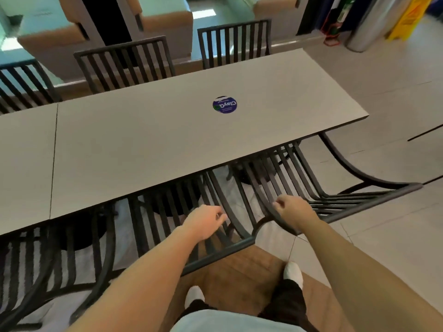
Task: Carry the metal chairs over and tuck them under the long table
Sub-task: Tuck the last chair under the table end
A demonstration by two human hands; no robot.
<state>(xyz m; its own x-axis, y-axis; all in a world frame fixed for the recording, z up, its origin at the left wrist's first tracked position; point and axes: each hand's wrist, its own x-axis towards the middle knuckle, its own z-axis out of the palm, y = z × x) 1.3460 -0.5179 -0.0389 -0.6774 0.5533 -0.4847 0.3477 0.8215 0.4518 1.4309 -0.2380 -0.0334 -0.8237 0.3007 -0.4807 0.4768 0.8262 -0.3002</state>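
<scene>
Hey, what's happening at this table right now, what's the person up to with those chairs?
A person stands at the near side of the long table, setting metal chairs in place. The right hand grips the side rail of the rightmost near chair, which is partly under the tabletop and angled. The left hand hovers open over the next chair, not gripping. Three more chairs stand along the far side. A round blue sticker sits on the tabletop.

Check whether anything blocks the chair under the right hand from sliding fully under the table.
Nothing visible blocks it. The right hand grips the rightmost chair, whose seat already reaches under the long table. The neighbouring chair beside it, under the left hand, sits close but apart.
</scene>
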